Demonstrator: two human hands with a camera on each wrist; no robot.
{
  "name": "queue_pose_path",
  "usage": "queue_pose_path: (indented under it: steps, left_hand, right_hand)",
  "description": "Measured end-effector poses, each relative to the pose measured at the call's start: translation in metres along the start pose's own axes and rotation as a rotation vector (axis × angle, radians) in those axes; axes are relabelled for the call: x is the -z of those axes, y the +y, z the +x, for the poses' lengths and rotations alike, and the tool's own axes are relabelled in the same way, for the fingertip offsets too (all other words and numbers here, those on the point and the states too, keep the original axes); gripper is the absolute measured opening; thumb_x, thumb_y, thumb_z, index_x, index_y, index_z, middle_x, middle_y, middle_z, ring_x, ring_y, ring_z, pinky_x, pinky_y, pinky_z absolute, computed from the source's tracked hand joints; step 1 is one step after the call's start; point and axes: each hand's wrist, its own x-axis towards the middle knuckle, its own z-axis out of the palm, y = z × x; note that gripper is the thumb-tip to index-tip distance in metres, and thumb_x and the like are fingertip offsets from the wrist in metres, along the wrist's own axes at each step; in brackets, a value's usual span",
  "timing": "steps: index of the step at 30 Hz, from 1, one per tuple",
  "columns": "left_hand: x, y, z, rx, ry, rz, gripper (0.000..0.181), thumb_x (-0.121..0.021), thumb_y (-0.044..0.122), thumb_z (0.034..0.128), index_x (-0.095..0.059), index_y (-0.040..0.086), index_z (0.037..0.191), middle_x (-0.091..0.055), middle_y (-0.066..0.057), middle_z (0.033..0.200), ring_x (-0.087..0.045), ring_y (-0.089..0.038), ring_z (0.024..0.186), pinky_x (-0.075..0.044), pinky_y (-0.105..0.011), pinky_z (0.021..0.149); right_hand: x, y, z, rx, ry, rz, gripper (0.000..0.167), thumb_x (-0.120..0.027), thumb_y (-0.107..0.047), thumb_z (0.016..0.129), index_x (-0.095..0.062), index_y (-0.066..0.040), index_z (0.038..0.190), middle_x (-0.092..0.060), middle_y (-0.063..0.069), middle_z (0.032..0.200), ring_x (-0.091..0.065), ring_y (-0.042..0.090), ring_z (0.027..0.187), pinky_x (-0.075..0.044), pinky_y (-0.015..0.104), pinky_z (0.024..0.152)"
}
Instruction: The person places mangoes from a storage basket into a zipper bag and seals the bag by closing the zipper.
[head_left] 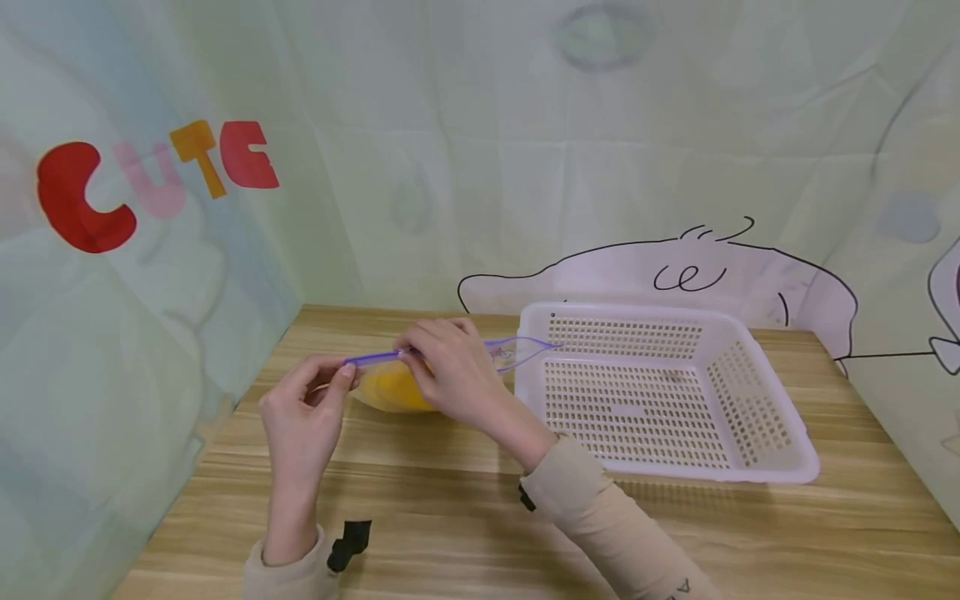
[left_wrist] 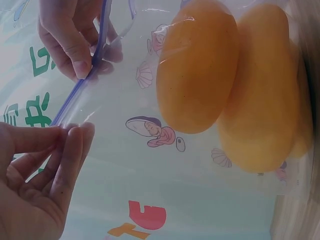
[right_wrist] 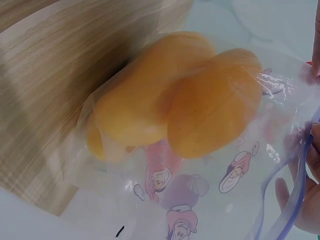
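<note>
A clear zip bag (head_left: 366, 398) printed with small pink cartoon figures and shells hangs over the table with several mangoes inside. Two large mangoes, a front one (left_wrist: 197, 70) and a paler one (left_wrist: 260, 95), overlap in the left wrist view. My left hand (head_left: 306, 421) pinches one end of the purple zip strip (head_left: 371, 359) between thumb and fingers. Farther right along the same strip, my right hand (head_left: 453, 371) pinches it too. Between the hands the strip looks pressed together; to the right of my right hand its two edges (head_left: 517, 339) gape apart.
A white plastic basket (head_left: 780, 417) with a slotted bottom and sides stands right of the bag, its left rim near the bag's gaping end. Beneath lies a wood-grain table (head_left: 442, 508). Printed cloth (head_left: 375, 208) hangs behind and at the sides.
</note>
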Motion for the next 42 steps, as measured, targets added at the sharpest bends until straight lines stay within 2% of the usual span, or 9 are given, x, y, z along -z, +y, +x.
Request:
queue_pose_path:
  steps: [11, 19, 37, 39, 42]
  left_hand:
    - [0.0, -0.002, 0.001, 0.036, 0.003, 0.014, 0.008, -0.066, 0.003, 0.0876, -0.072, -0.002, 0.091, -0.071, -0.004, 0.082, -0.064, 0.005, 0.069, -0.055, -0.008, 0.067]
    - [-0.001, -0.002, 0.0, 0.042, -0.004, 0.016, 0.009, -0.065, 0.003, 0.0881, -0.071, -0.003, 0.092, -0.071, -0.016, 0.086, -0.064, 0.006, 0.069, -0.054, -0.008, 0.068]
    - [0.002, 0.0, 0.0, 0.019, -0.008, 0.009, 0.009, -0.066, 0.003, 0.0879, -0.072, -0.002, 0.091, -0.072, -0.019, 0.085, -0.063, 0.009, 0.069, -0.053, -0.006, 0.067]
    - [0.003, 0.0, 0.0, 0.019, -0.005, 0.009, 0.008, -0.066, 0.003, 0.0876, -0.072, -0.002, 0.09, -0.072, -0.016, 0.084, -0.064, 0.008, 0.069, -0.053, -0.006, 0.067]
    - [0.003, -0.002, 0.001, 0.021, 0.0, 0.012, 0.007, -0.066, 0.001, 0.0869, -0.072, -0.001, 0.089, -0.072, -0.002, 0.081, -0.064, 0.007, 0.068, -0.054, -0.008, 0.066]
  right_hand:
    - [0.0, 0.004, -0.002, -0.002, 0.008, -0.017, 0.011, -0.057, -0.022, 0.096, -0.067, -0.018, 0.1, -0.07, -0.008, 0.102, -0.064, 0.011, 0.097, -0.044, 0.035, 0.095]
    - [0.001, 0.007, -0.004, -0.017, 0.011, -0.015, 0.011, -0.057, -0.021, 0.096, -0.067, -0.018, 0.1, -0.07, -0.008, 0.1, -0.064, 0.011, 0.095, -0.044, 0.034, 0.095]
    - [0.002, 0.012, -0.008, -0.009, 0.034, -0.034, 0.01, -0.059, -0.02, 0.094, -0.068, -0.017, 0.099, -0.07, -0.007, 0.101, -0.063, 0.013, 0.097, -0.044, 0.036, 0.095]
    - [0.002, 0.012, -0.008, -0.011, 0.035, -0.04, 0.01, -0.059, -0.021, 0.094, -0.067, -0.018, 0.099, -0.07, -0.008, 0.101, -0.063, 0.012, 0.098, -0.043, 0.036, 0.095]
    - [0.003, 0.013, -0.009, -0.011, 0.034, -0.044, 0.01, -0.059, -0.021, 0.094, -0.067, -0.019, 0.099, -0.07, -0.008, 0.102, -0.063, 0.012, 0.098, -0.043, 0.036, 0.096]
